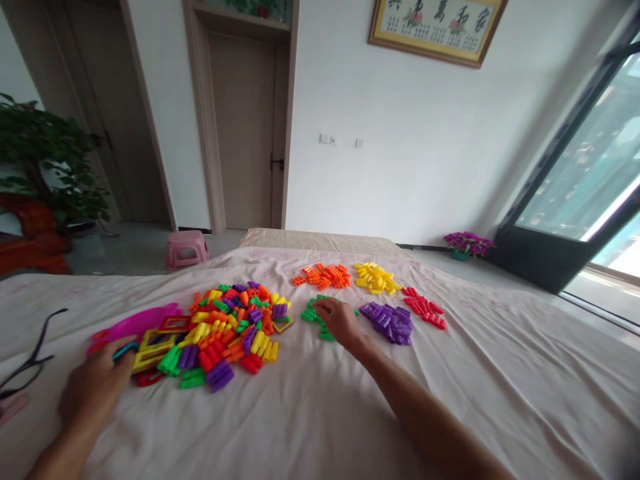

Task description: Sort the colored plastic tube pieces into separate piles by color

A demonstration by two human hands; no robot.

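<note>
Near the middle, my right hand [341,323] hovers over the pile of green plastic pieces [326,331], its fingers bent together; whether they hold a piece is hidden. My left hand [100,377] rests at the left beside a magenta plastic item [137,325] and yellow frames [153,350], with a bit of blue showing at its fingers. A large mixed pile of colored pieces [220,327] lies between the hands. Single-color groups lie around my right hand: orange pieces [327,275], yellow pieces [376,279], purple pieces [387,323] and red pieces [425,308].
A wrinkled pale cloth [310,420] covers the surface. Black-framed glasses [33,362] lie at the far left. Beyond stand a pink stool [187,250], a leafy plant [47,160] and a pot of magenta flowers [467,245].
</note>
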